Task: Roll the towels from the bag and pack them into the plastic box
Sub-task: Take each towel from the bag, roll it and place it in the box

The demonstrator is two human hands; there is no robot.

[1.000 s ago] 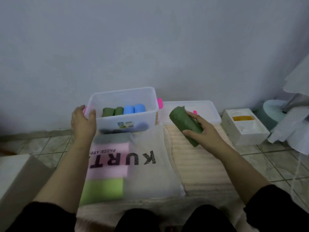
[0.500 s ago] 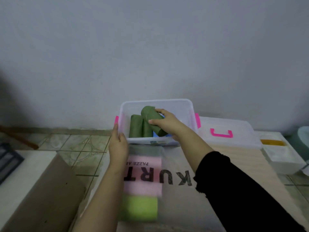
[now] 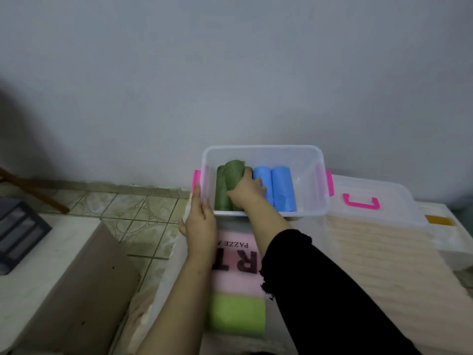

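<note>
A clear plastic box (image 3: 309, 155) with pink latches stands by the wall. Inside it lie dark green rolled towels (image 3: 222, 190) on the left and two blue rolled towels (image 3: 281, 185) to their right. My right hand (image 3: 247, 190) reaches into the box, shut on the topmost dark green roll (image 3: 234, 172), which rests on the other green ones. My left hand (image 3: 198, 219) holds the box's near left corner. A translucent bag (image 3: 238, 254) with black letters lies before the box, with pink and light green towels (image 3: 236, 313) showing through it.
The box's lid (image 3: 371, 193) with a pink handle lies to the right. A cream ribbed mat (image 3: 378, 254) covers the floor, with a white container (image 3: 450, 242) at its right. A brown cardboard box (image 3: 76, 290) and a dark drawer unit (image 3: 18, 234) stand at the left.
My right hand carried the dark green roll from the right, over the box, and has lowered it onto the other green rolls. My left hand stayed on the box's corner.
</note>
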